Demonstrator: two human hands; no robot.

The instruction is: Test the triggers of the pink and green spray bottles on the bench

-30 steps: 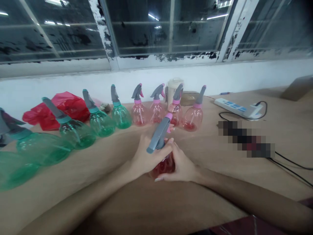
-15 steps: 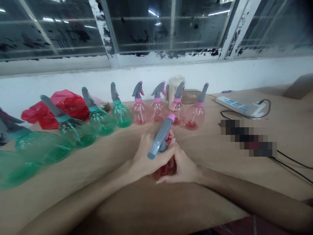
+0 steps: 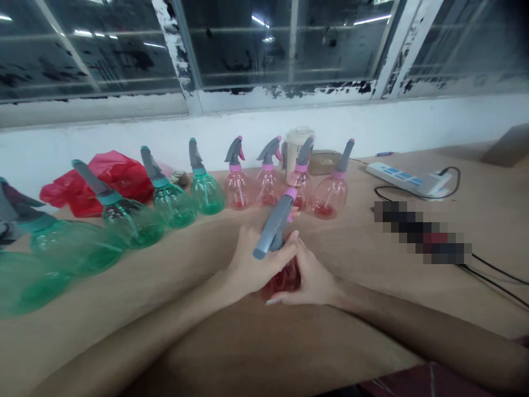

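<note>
From where I'm standing, the dark window panes (image 3: 243,49) take up the most room, above a white wall (image 3: 144,135) and a broad tan table (image 3: 351,248). A brown box (image 3: 508,146) sits at the table's far right, and a crumpled red plastic bag (image 3: 111,171) lies toward the left. There's a white power strip (image 3: 400,179) on the right, with a black cable, and nearer, something dark (image 3: 421,234) too blocky to make out. A pale lidded container (image 3: 294,151) stands behind the pink spray bottles (image 3: 237,187); I count four, lined up beside the green spray bottles (image 3: 173,205), five of them curving toward the person's left. The person's left hand (image 3: 248,262) and right hand (image 3: 316,275) close round one more bottle, the held spray bottle (image 3: 285,275), right in front of them over the near middle of the table. The left thumb crosses below its gray head, but the other left fingers are mostly hidden, so I can't tell whether they're spread. The right hand cups the reddish body, thumb low and apart from the fingers, which reach up by the left thumb. Smallest is a blue pen (image 3: 384,154) near the wall.
</note>
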